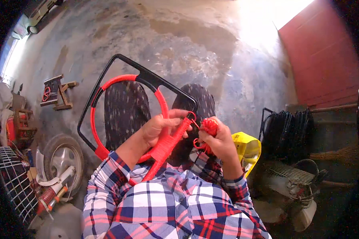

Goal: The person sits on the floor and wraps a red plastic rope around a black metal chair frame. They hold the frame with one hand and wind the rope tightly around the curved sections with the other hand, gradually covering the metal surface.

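Observation:
A black metal frame (pixel 148 79) with a ring inside it leans over my knees. Red cord is wound around much of the ring, leaving black stretches bare near the top and upper left. My left hand (pixel 155 129) is closed around a thickly wound red section (pixel 163 148) at the frame's right side. In my right hand (pixel 220 140) is a bundle of red cord (pixel 209 126), gripped between thumb and fingers. A short strand runs from this bundle to the wound section's upper end, where a small loop stands up. Another loose loop hangs below the bundle.
A yellow bag (pixel 247 149) stands by my right arm. Beyond it are a stack of black frames (pixel 289 133) and a wire basket (pixel 293 175). To my left are a wheel (pixel 64 157) and a white grid (pixel 14 179). A small wooden stool (pixel 62 93) sits farther off.

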Demonstrator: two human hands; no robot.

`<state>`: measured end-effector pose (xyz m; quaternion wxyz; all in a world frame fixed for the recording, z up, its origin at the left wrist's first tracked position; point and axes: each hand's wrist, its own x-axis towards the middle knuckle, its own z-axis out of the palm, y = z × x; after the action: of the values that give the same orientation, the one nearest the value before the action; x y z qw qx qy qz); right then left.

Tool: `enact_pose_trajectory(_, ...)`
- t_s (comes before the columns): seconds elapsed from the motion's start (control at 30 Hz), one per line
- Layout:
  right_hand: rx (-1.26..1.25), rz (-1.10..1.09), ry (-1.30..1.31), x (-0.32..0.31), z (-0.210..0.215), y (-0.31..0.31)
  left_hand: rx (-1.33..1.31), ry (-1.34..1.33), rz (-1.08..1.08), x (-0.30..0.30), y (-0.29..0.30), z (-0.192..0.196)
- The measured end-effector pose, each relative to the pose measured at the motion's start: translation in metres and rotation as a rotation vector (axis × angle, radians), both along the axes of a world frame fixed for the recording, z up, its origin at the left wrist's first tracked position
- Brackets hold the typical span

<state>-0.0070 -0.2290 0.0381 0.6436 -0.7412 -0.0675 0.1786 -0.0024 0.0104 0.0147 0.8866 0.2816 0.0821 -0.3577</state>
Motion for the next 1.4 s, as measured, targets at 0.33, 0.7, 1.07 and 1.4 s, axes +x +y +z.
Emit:
enact_pose_trajectory(0.33, 0.491, -0.175, 0.303, -0.008, 0.022, -0.009, 0.051, -0.079, -0.015, 0.000, -0.003, -0.005)
enact_pose_trajectory(0.7, 0.394, -0.159, 0.253, -0.012, 0.032, -0.013, 0.128, -0.017, -0.029, 0.004, -0.003, -0.014)
enact_pose_trajectory(1.07, 0.392, -0.675, -0.004, -0.009, 0.042, -0.163, 0.090, 0.028, 0.035, 0.007, 0.003, -0.029)
enact_pose_trajectory(1.4, 1.060, -0.832, -0.242, 0.009, -0.001, -0.254, 0.107, 0.006, -0.023, 0.007, -0.005, -0.027)
